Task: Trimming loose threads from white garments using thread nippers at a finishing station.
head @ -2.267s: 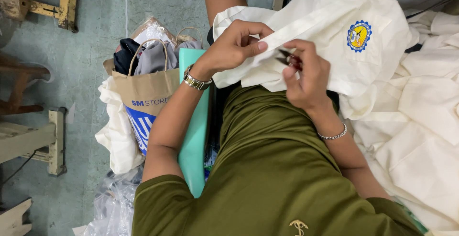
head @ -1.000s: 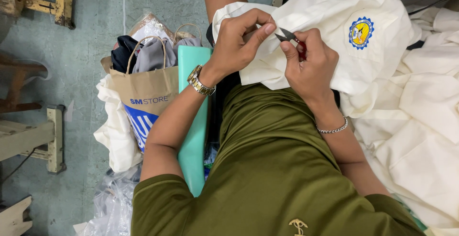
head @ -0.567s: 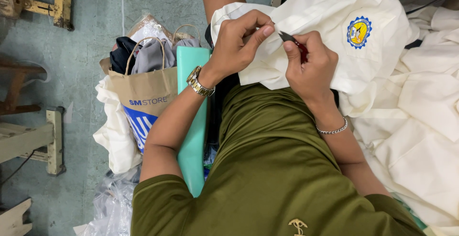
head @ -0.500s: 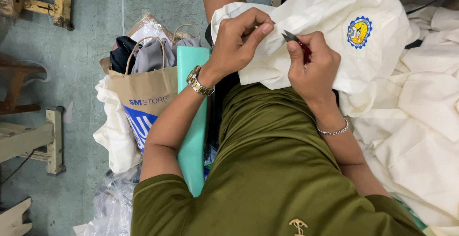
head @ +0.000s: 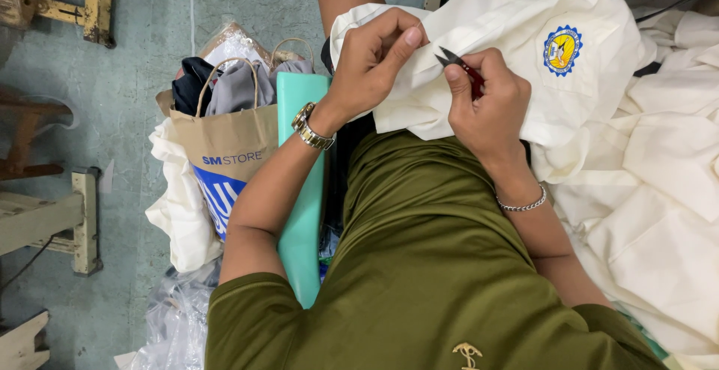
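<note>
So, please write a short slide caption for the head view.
Left hand pinches a cream shirt while right hand holds small thread snips at it.

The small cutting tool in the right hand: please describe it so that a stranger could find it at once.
Start at the cream-white garment with a round blue and yellow badge, spread over the person's lap. On it, left of the badge, the right hand holds small thread snips. Their dark pointed blades and a bit of red handle are the only metal tool on the pale cloth.
</note>
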